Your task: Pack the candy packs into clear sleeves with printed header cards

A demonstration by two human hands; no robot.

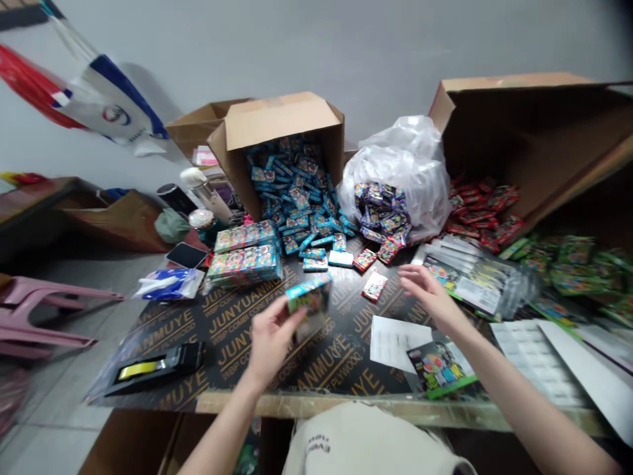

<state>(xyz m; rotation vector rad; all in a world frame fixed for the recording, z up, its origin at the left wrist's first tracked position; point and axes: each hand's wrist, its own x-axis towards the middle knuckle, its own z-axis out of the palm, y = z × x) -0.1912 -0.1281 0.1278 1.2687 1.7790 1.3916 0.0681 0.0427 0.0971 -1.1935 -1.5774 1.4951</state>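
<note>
My left hand (271, 340) is closed on a small printed packet (309, 305) with a blue top edge; motion blurs its details. My right hand (430, 297) hangs over the table with fingers stretched and apart, nothing in them. Just left of those fingers lies a red-and-white small box (374, 285). Behind it are a red small box (364, 259) and a blue-and-white small box (341, 258). Below my right hand, a white paper sheet (399, 342) lies beside a black-and-green printed pouch (440, 366).
Blue small boxes (297, 198) spill from an open carton (281, 125). Purple packets (383, 211) sit in a clear plastic bag (395, 158). Red packets (487, 208) fill a large carton (539, 138). Wrapped stacks (244, 260) and a tape dispenser (158, 366) stand at left.
</note>
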